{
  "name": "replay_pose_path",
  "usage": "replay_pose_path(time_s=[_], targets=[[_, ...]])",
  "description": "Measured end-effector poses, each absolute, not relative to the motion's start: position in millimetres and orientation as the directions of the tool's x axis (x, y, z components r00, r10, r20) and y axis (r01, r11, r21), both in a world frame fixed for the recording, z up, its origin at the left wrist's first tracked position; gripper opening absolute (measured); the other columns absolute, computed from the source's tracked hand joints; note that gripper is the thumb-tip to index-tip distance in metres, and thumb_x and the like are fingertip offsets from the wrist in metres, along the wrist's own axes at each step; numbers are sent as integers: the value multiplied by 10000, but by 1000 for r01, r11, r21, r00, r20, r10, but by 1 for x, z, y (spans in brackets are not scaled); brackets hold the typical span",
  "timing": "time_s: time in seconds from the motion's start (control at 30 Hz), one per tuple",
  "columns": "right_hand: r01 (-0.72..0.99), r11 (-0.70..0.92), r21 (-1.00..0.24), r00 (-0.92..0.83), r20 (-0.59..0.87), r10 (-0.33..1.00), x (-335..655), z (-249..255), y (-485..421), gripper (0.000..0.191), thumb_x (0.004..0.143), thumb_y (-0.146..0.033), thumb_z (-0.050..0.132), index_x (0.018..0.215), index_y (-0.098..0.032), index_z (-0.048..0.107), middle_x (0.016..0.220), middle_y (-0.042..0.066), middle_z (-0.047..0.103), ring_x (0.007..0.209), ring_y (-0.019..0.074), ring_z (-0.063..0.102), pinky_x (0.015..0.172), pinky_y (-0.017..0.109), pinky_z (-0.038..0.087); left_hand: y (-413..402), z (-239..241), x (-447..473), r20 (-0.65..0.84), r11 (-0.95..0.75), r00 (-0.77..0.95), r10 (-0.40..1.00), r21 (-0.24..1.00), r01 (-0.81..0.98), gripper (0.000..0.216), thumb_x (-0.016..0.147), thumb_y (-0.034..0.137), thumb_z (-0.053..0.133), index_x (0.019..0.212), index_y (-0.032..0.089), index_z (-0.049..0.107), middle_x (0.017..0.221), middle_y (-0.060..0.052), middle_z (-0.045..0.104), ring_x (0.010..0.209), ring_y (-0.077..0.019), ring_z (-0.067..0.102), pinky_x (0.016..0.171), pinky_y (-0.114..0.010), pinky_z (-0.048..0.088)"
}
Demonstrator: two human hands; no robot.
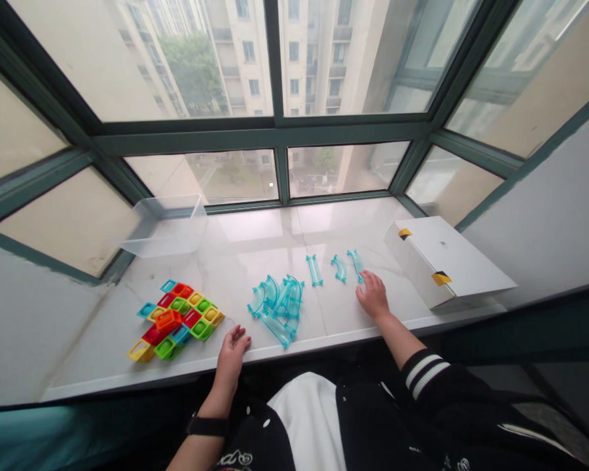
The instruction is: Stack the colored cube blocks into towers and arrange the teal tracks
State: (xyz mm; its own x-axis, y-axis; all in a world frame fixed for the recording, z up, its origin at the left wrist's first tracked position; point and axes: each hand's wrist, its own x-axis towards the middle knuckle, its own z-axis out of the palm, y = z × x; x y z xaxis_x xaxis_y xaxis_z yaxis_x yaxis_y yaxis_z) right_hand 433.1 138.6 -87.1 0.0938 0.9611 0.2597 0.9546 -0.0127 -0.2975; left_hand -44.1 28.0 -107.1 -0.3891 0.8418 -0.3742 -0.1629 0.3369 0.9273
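Near the front edge of the sill, my left hand (233, 353) rests with its fingers loosely bent and apart, holding nothing. It lies between a pile of clear blue track pieces (279, 304) and a cluster of coloured plastic blocks (179, 317). My right hand (373, 294) has its thumb and fingertips at the near end of a slightly curved blue track piece (355, 260). To the left of that piece lie a more strongly curved track piece (340, 268) and a straight track piece (314, 269), set apart from the pile.
A clear plastic bin (169, 229) stands at the back left by the window. On the right sits a closed white box (451, 261) with yellow-and-black tabs. Green window frames (279, 134) border the white sill (255, 235) at the back and sides.
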Motion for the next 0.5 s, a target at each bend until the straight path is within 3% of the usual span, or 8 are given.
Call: replay_pose_path(time_s=[0.1, 0.23, 0.33, 0.5], targets=[[966, 71, -248, -8, 248, 969, 410, -76, 143, 562, 973, -264, 460, 1521, -167, 534, 1570, 138, 545, 1517, 298, 376, 1308, 492, 200, 28, -107, -44, -371, 340, -388, 844, 929, -149, 468, 893, 169, 725, 1348, 179, 615, 1382, -173, 647, 1005, -212, 749, 1087, -496, 574], [983, 35, -178, -13, 126, 992, 386, -74, 158, 578, 957, -271, 490, 1529, -208, 546, 1639, 133, 482, 1579, 345, 271, 1303, 619, 54, 28, -103, -43, -390, 353, -393, 833, 921, -166, 472, 875, 167, 765, 1329, 183, 636, 1371, -172, 656, 1029, -224, 756, 1094, -491, 567], [990, -5, -140, 13, 53, 998, 378, -79, 169, 584, 944, -274, 511, 1524, -222, 559, 1669, 140, 443, 1591, 378, 233, 1273, 689, 5, 27, -99, -43, -396, 353, -378, 837, 918, -181, 483, 869, 184, 797, 1326, 187, 641, 1388, -177, 650, 1060, -226, 754, 1105, -487, 558], [990, 27, -136, -20, 50, 999, 376, -85, 173, 523, 961, -255, 493, 1470, -240, 613, 1616, 126, 523, 1580, 384, 261, 1255, 720, -39, 26, -95, -43, -410, 369, -364, 837, 912, -178, 453, 887, 175, 782, 1317, 175, 639, 1420, -179, 639, 1061, -210, 750, 1091, -432, 567]])
